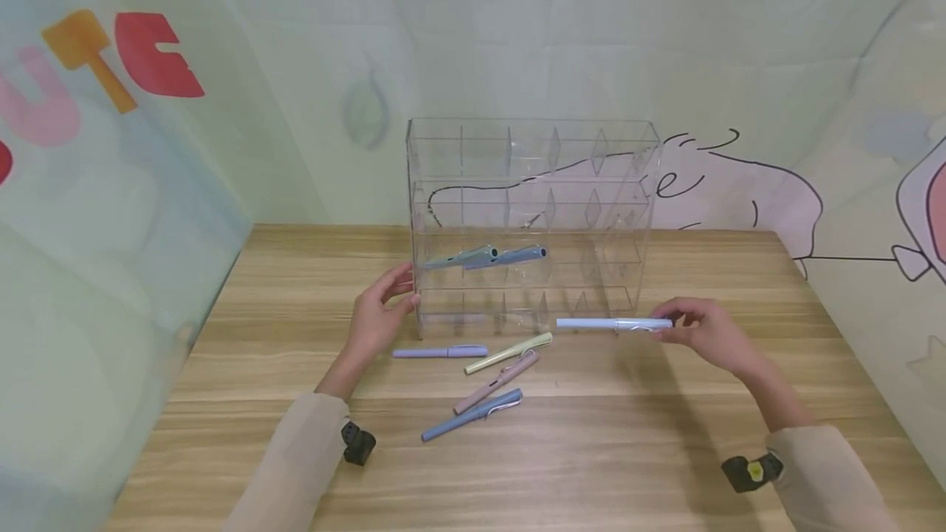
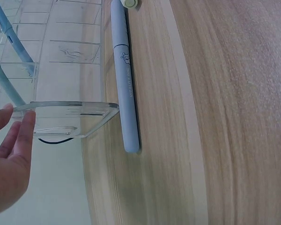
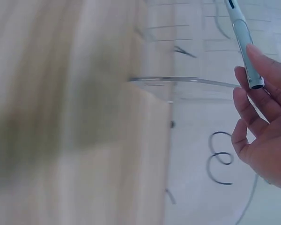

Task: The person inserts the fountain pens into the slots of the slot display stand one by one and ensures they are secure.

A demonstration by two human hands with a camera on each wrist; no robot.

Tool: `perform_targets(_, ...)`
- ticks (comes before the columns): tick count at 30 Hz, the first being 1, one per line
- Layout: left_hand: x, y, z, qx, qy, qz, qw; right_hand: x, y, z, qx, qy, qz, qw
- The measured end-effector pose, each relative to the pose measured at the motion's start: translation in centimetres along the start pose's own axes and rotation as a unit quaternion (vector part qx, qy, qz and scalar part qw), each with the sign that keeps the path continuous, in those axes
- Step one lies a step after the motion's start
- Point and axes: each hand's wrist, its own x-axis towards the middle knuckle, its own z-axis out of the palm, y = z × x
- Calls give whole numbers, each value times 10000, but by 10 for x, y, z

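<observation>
Fingers [image 3: 246, 108] of the right hand [image 1: 705, 337] are pinching a light blue pen [image 1: 602, 323] by its capped end, thumb on one side. Pen is lying nearly level in the grip, off the counter [image 1: 591, 466], its barrel pointing left across the lower right front of a clear rack [image 1: 532, 138].

Left hand [image 1: 377, 320] is touching the rack's left side wall, fingers fairly straight, thumb apart from them.

Rack is standing upright on the counter, thin partitions dividing its tiers. Inside, toward the left, a green pen [image 1: 473, 256] and a dark blue pen [image 1: 517, 256] are resting at a slant, one beside the other, cap ends to the right.

In front, four more are lying loose: a lavender pen [image 1: 439, 352] running along the rack's base; a pale yellow pen [image 1: 510, 353], slanting; a pink pen [image 1: 497, 382] just beside it, contact unclear; a mid-blue pen [image 1: 473, 415] nearest the wearer.

Behind, a printed cloth [image 1: 310, 64] is hanging, with coloured letters [image 1: 158, 54] showing at left.
</observation>
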Motion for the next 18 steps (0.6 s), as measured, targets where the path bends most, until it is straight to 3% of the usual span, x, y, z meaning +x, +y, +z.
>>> perform_targets(9, 0, 1, 1, 11, -9, -61, 10000, 23, -29, -18, -443, 364, 40, 9983)
perform_targets(18, -1, 1, 0, -19, -14, 2, 10000, 46, -58, -21, -603, 376, 503, 9962)
